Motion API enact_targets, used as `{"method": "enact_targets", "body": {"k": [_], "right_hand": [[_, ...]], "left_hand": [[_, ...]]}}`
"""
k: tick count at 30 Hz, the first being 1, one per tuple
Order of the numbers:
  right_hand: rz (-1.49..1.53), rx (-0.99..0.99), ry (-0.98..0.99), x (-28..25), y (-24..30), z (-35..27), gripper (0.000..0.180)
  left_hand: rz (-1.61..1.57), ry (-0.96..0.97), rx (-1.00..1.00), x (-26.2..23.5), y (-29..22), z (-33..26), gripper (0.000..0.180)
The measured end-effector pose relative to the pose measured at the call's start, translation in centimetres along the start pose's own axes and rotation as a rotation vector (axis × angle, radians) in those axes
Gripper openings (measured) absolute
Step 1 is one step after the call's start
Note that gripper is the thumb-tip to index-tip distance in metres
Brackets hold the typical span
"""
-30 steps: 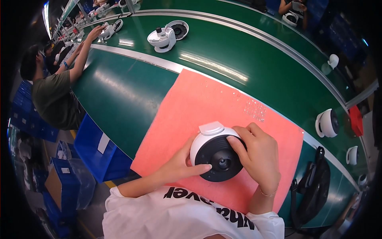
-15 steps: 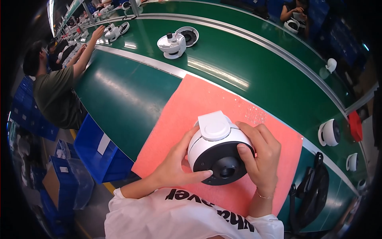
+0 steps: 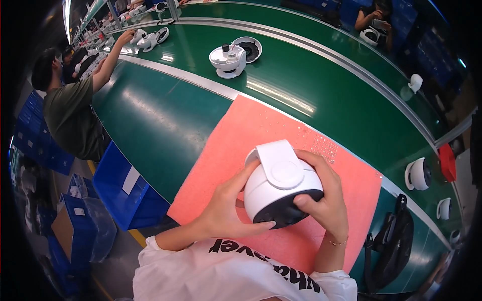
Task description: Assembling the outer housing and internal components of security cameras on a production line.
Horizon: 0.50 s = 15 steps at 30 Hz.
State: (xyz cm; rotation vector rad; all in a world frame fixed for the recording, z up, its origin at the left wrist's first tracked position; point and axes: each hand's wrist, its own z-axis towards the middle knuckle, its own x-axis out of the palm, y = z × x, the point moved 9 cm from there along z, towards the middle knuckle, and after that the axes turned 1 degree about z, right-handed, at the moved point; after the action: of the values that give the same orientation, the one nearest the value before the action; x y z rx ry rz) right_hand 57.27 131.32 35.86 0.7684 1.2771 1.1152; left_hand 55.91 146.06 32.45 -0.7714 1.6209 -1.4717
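Between my two hands is a round white security camera [image 3: 261, 193] with a black front face and a white mounting bracket [image 3: 282, 163] on its top side. Its black face is tilted down toward me, so most of the lens is out of sight. My left hand [image 3: 228, 205] wraps its left side, thumb at the lower edge of the black face. Around the right side curl the fingers of my right hand [image 3: 326, 195], its thumb pressing on the black rim. Under it lies a pink foam mat [image 3: 211, 165] with small clear screws or beads scattered near its far edge.
Beyond the mat runs a green conveyor [image 3: 321, 85] carrying an opened camera unit [image 3: 228, 62] and a finished-looking white camera [image 3: 418, 174] at right. A black bag [image 3: 394, 246] lies right of the mat. A blue bin [image 3: 125, 190] stands at left, near a co-worker [image 3: 75, 110] reaching over the belt.
My hands have tipped the camera so its black face turns downward and more of the white bracket shows. The units on the conveyor have shifted slightly to the right.
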Motion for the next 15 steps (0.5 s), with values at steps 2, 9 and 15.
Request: {"method": "enact_targets", "body": {"k": [2, 9, 15], "right_hand": [[0.259, 0.105, -0.011, 0.6, -0.9, 0.0, 0.065], [0.221, 0.265, -0.068, 1.6, -2.8, 0.5, 0.061], [0.513, 0.120, -0.184, 1.4, -1.4, 2.0, 0.081]], "left_hand": [[0.028, 0.009, -0.014, -0.3, -0.5, 0.3, 0.096], [0.018, 0.036, -0.027, -2.0, 0.6, 1.5, 0.094], [-0.401, 0.133, 0.046, -3.8, 2.0, 4.8, 0.094]]}}
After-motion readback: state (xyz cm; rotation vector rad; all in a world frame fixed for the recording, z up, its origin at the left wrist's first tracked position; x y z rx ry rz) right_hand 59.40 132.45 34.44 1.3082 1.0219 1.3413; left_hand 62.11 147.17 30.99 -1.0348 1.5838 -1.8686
